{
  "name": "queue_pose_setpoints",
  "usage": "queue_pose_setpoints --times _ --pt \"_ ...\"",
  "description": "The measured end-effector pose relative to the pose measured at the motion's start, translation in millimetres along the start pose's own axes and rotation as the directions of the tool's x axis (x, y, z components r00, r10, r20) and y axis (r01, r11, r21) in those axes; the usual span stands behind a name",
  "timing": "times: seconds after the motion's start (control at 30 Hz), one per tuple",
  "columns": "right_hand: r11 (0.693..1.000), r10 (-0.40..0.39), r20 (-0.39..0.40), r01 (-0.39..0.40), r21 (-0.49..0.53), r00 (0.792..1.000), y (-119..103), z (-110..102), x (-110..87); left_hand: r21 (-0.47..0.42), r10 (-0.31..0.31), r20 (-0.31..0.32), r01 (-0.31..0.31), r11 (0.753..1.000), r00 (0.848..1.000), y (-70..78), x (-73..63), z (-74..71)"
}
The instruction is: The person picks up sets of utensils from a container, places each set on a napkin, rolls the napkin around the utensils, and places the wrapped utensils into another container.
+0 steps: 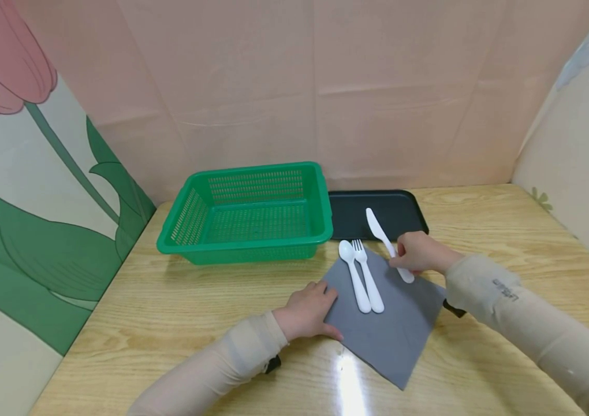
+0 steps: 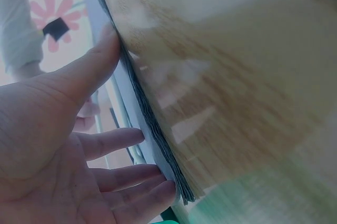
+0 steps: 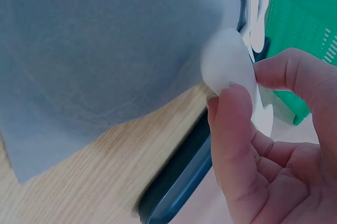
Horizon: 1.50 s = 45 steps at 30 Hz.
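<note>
A grey napkin (image 1: 403, 329) lies turned like a diamond on the table, its layered edge visible in the left wrist view. On it a white plastic spoon (image 1: 355, 280) and a white plastic fork (image 1: 370, 283) lie side by side. My right hand (image 1: 419, 253) pinches a white plastic knife (image 1: 376, 226) by its handle over the napkin's right part, the blade pointing toward the black tray. In the right wrist view, thumb and fingers meet on the knife handle (image 3: 226, 60). My left hand (image 1: 307, 311) rests at the napkin's left edge, its fingers spread and touching it.
A green plastic basket (image 1: 253, 252) stands at the back left of the wooden table (image 1: 180, 323). Beside it, partly behind its right side, lies a shallow black tray (image 1: 349, 215). A peach-coloured wall covering (image 1: 315, 86) rises behind them.
</note>
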State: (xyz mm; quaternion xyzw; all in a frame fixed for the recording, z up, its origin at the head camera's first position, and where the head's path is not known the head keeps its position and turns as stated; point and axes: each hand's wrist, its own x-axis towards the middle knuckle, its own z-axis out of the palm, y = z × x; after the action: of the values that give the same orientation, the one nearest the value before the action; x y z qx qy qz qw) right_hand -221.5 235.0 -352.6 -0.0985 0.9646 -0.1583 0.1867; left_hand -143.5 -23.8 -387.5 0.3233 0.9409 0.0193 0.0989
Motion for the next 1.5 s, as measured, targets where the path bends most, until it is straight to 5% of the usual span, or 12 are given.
queue_pose_setpoints --times 1.5 --pt "0.994 0.045 0.102 -0.054 0.090 0.994 -7.1 11.1 -3.4 -0.001 0.010 -0.005 -0.010 1.000 1.000 1.1 -1.6 -2.2"
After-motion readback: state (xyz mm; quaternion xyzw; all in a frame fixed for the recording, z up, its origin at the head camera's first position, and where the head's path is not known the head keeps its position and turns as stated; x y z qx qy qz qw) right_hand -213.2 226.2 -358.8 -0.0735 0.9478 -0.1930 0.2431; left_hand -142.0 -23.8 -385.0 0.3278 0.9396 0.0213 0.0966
